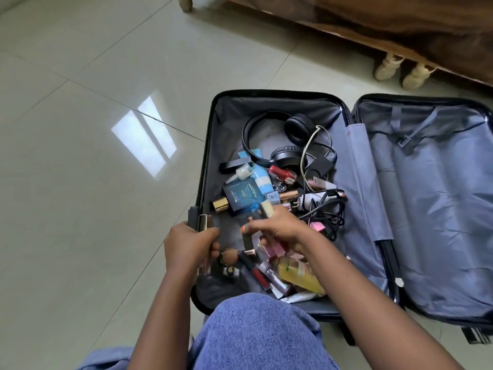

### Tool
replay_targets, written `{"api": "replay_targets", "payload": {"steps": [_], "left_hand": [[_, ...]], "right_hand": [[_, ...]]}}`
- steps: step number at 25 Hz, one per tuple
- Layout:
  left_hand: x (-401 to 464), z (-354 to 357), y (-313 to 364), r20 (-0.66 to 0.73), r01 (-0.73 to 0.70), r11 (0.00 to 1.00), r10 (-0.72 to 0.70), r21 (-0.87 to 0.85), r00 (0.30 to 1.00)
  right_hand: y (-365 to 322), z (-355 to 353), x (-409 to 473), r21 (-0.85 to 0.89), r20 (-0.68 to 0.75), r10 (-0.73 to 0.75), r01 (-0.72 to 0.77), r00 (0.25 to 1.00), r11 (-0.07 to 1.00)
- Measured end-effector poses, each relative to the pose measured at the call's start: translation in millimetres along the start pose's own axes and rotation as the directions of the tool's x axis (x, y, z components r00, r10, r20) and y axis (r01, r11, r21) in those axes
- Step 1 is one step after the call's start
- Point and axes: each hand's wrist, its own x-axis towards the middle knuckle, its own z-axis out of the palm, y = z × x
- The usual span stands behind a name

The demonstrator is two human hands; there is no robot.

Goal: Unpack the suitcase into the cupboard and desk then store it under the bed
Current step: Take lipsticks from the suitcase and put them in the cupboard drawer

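Two halves of your open suitcase (416, 209) lie flat on the tiled floor (80, 129) beside the bed (400, 28). Your left hand (186, 247) grips several slim makeup tubes (203, 222); your right hand (277, 225) pinches a small cream stick (266, 209) above scattered cosmetics, headphones (269, 137) and cables (325, 209).

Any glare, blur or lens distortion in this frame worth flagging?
Head view: a bright window reflection glares off the tiled floor; the right hand and the items it grips are motion-blurred; the wide-angle lens bows the open suitcase edges; the headphones look fairly sharp.
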Motion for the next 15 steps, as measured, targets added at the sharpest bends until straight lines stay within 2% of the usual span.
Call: {"api": "replay_targets", "payload": {"steps": [2,5,6,7,8,9,10,11,13,14,15], "left_hand": [[0.7,1.4,-0.1,0.003,-0.01,1.0,0.01,0.007,1.0],[1.8,3.5,-1.0,-0.012,-0.015,1.0,0.015,0.014,1.0],[1.4,4.3,-0.8,-0.013,-0.016,1.0,0.016,0.018,1.0],[1.4,4.8,-0.9,-0.017,-0.017,1.0,0.018,0.022,1.0],[1.4,5.6,-0.6,-0.021,-0.017,1.0,0.017,0.026,1.0],[1.2,6.6,-0.5,-0.022,-0.015,1.0,0.016,0.027,1.0],[0.7,8.6,-0.4,-0.012,-0.012,0.999,0.013,0.03,1.0],[-0.8,10.9,-0.4,0.006,-0.012,1.0,0.012,0.029,1.0],[-7.8,17.3,1.1,0.052,-0.013,1.0,0.013,-0.011,0.999],[-11.4,20.0,2.9,0.069,-0.012,0.999,0.015,-0.043,0.998],[-13.3,22.1,4.1,0.08,-0.007,0.997,0.013,-0.074,0.997]], "right_hand": [[1.0,-7.8,-9.3,0.226,0.024,0.018,-0.023,1.0,0.974],[6.5,-12.2,-5.0,0.222,-0.024,0.04,-0.033,0.999,0.974],[7.5,-10.9,-0.7,0.156,-0.049,0.033,-0.025,0.998,0.987],[6.4,-8.5,2.3,0.001,-0.102,0.014,-0.014,0.995,1.0],[3.4,-6.1,5.4,-0.266,-0.188,-0.031,-0.021,0.982,0.964],[0.6,-3.5,9.0,-0.574,-0.284,-0.12,-0.068,0.951,0.816],[-4.1,0.0,11.0,-0.796,-0.328,-0.237,-0.133,0.915,0.591],[-8.0,3.4,13.2,-0.904,-0.307,-0.322,-0.169,0.896,0.392],[-9.5,9.5,20.3,-0.984,-0.177,-0.368,-0.151,0.913,0.098],[-9.0,11.0,23.9,-0.992,-0.111,-0.359,-0.123,0.927,-0.011],[-7.7,11.1,27.5,-0.992,-0.077,-0.351,-0.108,0.933,-0.071]]}}
